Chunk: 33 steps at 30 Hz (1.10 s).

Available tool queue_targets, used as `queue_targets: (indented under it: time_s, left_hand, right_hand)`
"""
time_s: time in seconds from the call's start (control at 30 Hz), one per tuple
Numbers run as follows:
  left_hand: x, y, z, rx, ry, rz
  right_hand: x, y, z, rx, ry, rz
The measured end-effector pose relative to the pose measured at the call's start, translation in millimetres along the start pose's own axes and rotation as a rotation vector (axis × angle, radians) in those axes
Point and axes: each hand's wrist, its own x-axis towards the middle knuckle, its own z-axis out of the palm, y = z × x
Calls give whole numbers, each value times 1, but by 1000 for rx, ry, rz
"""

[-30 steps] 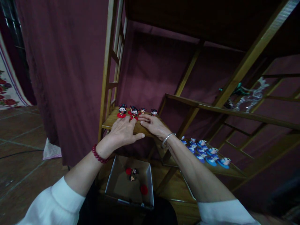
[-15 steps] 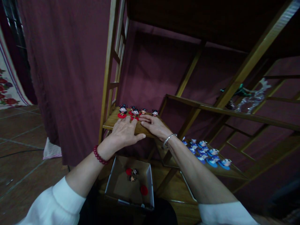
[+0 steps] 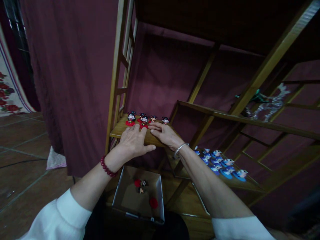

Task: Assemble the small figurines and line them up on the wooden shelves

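Note:
Several small black-haired doll figurines on red bases stand on a wooden shelf (image 3: 121,128) in front of me. The nearest-left doll figurine (image 3: 131,117) is upright. Another doll figurine (image 3: 144,120) stands between my fingertips. My left hand (image 3: 133,140) reaches over the shelf's front edge, thumb spread wide and fingers stretched toward that middle doll's base. From the other side comes my right hand (image 3: 163,133), its fingers extended toward the same base; whether they touch it I cannot tell. One more doll figurine (image 3: 165,120) stands behind my right hand, its lower part hidden.
Below the shelf sits an open cardboard box (image 3: 127,196) with a few red-based figurines inside. To the right, blue-based figurines (image 3: 217,163) stand in rows on a lower shelf. A clear glass-like ornament (image 3: 271,103) is higher up. A wooden upright (image 3: 115,76) and a maroon curtain (image 3: 85,83) border the left.

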Motion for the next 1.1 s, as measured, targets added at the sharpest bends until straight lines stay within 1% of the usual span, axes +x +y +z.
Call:
queue_targets:
  time_s: [0.1,0.2,0.27,0.33,0.47,0.6,0.83,0.97,1.1]
  left_hand:
    - [-5,-5,-1,16,9,12]
    - [-11,-10,-2,32,32,31]
    - [-15,-13,-3,41,44,37]
    - [-18,-15,-5,49,46,26]
    - [-23,-19,-10,49,30,-6]
    - [-25,-25,-14,38,12,-13]
    - [-20,-36,-14,39,-35,-3]
    - [-17,-38,-13,25,-53,-7]
    - [-15,-39,-11,19,-13,4]
  right_hand:
    - [-1,2,0,-58,90,-74]
    - [-5,1,2,-153,162,-229]
    - [-8,-3,5,-211,143,-310]
    - [-9,-10,11,-264,88,-337]
    - [-5,-22,24,-323,0,-273]
    - [2,-32,33,-399,-16,-229]
    - [7,-51,41,-599,-63,-175]
    - [10,-54,44,-644,-74,-165]
    - [15,-52,47,-646,-80,-169]
